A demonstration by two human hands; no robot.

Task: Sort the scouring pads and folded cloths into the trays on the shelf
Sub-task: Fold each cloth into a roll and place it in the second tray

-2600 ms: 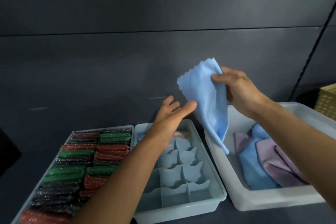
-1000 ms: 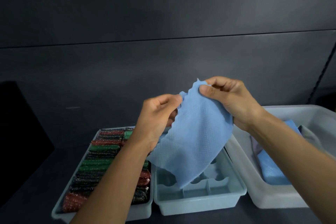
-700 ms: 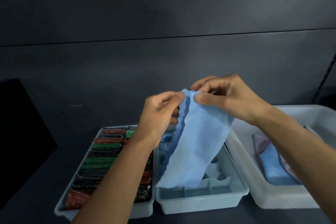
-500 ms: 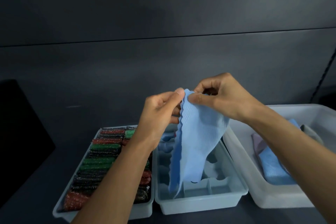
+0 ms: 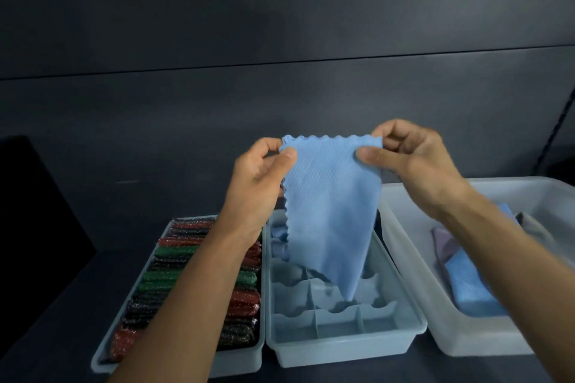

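Note:
A light blue cloth point(image 5: 329, 211) with a scalloped edge hangs stretched between both hands above the trays. My left hand point(image 5: 259, 177) pinches its upper left corner, and my right hand point(image 5: 413, 162) pinches its upper right corner. Below it stands a pale blue divided tray point(image 5: 342, 342), with a blue folded cloth point(image 5: 278, 239) in a far compartment. To the left, a tray point(image 5: 99, 361) is packed with red, green and dark scouring pads point(image 5: 174, 261). My left forearm hides part of those pads.
A larger white bin point(image 5: 448, 336) at the right holds loose blue point(image 5: 469, 283), purple and grey cloths. All three containers stand on a dark shelf point(image 5: 62, 305) against a dark back wall. A black block sits at the far left.
The cloth was bunched with both hands close together; now the hands have moved apart and the top edge is pulled out flat between them.

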